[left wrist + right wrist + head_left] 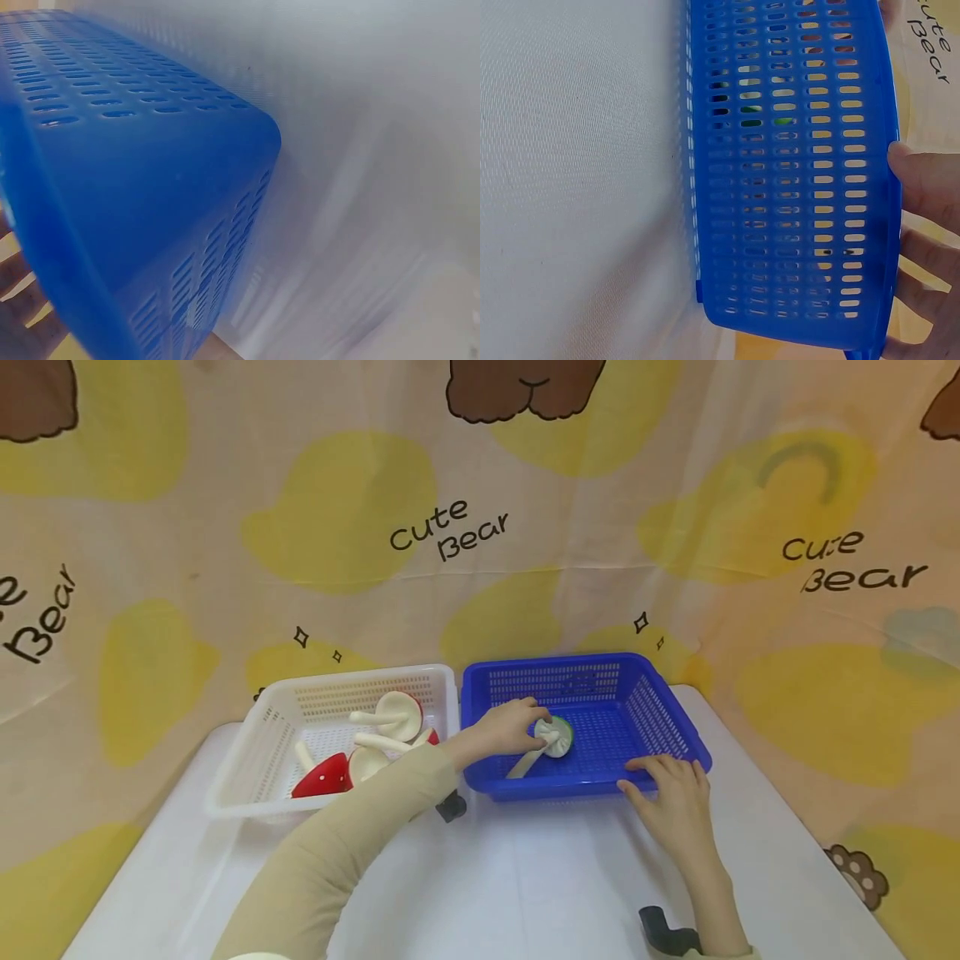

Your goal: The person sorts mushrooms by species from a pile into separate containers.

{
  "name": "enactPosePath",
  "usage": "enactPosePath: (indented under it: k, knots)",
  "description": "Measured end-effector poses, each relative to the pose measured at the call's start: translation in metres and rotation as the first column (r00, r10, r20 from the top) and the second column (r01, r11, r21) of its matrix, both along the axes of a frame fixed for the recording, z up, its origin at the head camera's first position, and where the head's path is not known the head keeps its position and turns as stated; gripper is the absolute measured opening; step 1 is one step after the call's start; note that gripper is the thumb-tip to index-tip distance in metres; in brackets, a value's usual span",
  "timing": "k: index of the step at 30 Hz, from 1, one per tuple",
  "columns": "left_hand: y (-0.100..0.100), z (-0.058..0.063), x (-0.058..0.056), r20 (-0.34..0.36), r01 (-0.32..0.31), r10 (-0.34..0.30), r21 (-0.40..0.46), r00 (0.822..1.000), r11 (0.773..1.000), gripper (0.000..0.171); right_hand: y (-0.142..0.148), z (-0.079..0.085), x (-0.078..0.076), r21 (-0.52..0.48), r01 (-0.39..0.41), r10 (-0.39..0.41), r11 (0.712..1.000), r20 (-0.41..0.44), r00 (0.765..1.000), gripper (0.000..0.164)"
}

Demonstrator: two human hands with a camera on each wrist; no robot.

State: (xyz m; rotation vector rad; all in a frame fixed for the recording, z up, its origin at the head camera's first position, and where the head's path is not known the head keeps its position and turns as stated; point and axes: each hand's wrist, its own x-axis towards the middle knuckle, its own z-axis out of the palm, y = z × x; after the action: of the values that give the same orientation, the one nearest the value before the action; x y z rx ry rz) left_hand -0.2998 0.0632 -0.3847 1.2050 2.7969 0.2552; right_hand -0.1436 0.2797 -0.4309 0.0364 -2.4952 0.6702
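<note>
My left hand (510, 727) reaches into the blue basket (555, 791) from its left side. Thumb and fingertips pinch a toy mushroom (557, 737) with a white underside and a green cap edge. Its cream stem (528, 763) points down-left toward the basket's front wall. Over the front rim near the right corner, my right hand (677, 797) grips the basket, thumb outside. In the right wrist view the thumb (922, 180) lies on the rim, and green and white show through the slots. The left wrist view has mostly the basket's outer corner (172, 180), hiding the left hand's grasp.
A white basket (262, 760) stands left of the blue one, holding several red-capped toy mushrooms (322, 777) with cream stems. Both baskets are on a white-covered table (510, 877). A patterned cloth (525, 527) hangs behind. Black devices (663, 933) sit near the wrists.
</note>
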Motion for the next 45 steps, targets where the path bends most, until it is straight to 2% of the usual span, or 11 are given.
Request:
enactPosePath:
  k: [7,13,16,20,23,26,28,30,35,37,45]
  knots:
    - [-0.018,0.007,0.008,-0.042,-0.012,0.016,0.083,0.999,0.997,0.036,-0.002,0.006,0.0,0.001,-0.008,0.008,1.0,0.012,1.0,0.024]
    - [-0.039,0.018,0.027,-0.109,-0.034,0.05,0.141,0.993,0.989,0.033,-0.004,0.007,-0.002,0.006,-0.013,0.013,1.0,0.011,1.0,0.024]
    - [-0.05,0.022,0.039,-0.16,-0.021,0.048,0.162,0.986,0.987,0.033,-0.005,0.007,-0.003,0.01,-0.015,0.015,1.0,0.004,1.0,0.024]
    - [-0.065,0.023,0.054,-0.27,0.03,0.019,0.177,0.963,0.984,0.033,-0.005,0.007,-0.003,0.016,-0.016,0.016,1.0,-0.006,1.0,0.024]
    - [-0.076,0.021,0.067,-0.366,0.072,-0.002,0.176,0.931,0.982,0.032,-0.006,0.007,-0.003,0.019,-0.015,0.016,1.0,-0.013,1.0,0.024]
    - [-0.087,0.019,0.081,-0.436,0.08,-0.001,0.161,0.9,0.984,0.031,-0.006,0.007,-0.003,0.02,-0.017,0.017,1.0,-0.023,1.0,0.024]
    - [-0.094,0.017,0.091,-0.457,0.067,0.008,0.148,0.889,0.987,0.032,-0.007,0.006,-0.003,0.023,-0.015,0.016,1.0,-0.033,0.999,0.024]
    - [-0.102,0.014,0.1,-0.459,0.034,0.031,0.134,0.888,0.99,0.032,-0.007,0.007,-0.003,0.026,-0.014,0.015,1.0,-0.041,0.999,0.025]
    - [-0.121,0.005,0.12,-0.433,-0.039,0.09,0.125,0.897,0.991,0.036,-0.007,0.008,-0.001,0.025,-0.017,0.018,1.0,-0.033,0.999,0.025]
    - [-0.128,0.002,0.126,-0.45,-0.051,0.102,0.125,0.887,0.991,0.036,-0.007,0.009,-0.001,0.026,-0.017,0.018,1.0,-0.027,0.999,0.025]
    - [-0.158,-0.016,0.146,-0.553,-0.078,0.147,0.147,0.82,0.986,0.037,-0.003,0.008,0.001,0.034,-0.016,0.017,0.999,-0.012,1.0,0.025]
